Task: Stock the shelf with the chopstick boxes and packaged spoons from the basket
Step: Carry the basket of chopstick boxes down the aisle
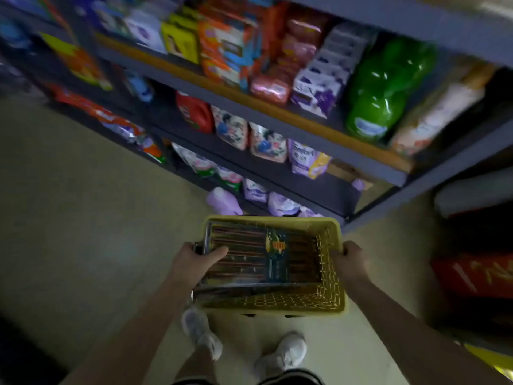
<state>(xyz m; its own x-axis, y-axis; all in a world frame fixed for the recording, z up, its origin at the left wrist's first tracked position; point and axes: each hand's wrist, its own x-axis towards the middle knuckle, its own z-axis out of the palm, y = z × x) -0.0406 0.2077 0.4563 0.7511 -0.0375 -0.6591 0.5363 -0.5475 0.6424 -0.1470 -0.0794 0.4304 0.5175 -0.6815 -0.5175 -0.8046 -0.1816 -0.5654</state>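
Two pale shoes (281,354) planted on the bare floor (83,218), just short of the shelving. Above them, a yellow basket (337,287) carried level at waist height, gripped from both sides, probably so the load does not slide. Left hand (195,263) wrapped over the left edge, fingers closed across the end of the top chopstick box (258,255), seemingly pinning the stack as much as lifting it. Right hand (352,259) clamped shut on the right rim, taking the other half of the weight. Chopstick boxes stacked flat along the left of the basket, leaning on its wall, right portion bare mesh; packaged spoons not to be made out, perhaps buried beneath. Nothing from the basket on a shelf yet, so stocking judged barely begun. Beyond, a grey shelf unit (277,118) blurred and crowded with pouches, boxes, a red jug (194,112) and a green bottle (385,87); no clear gap for the boxes visible here.
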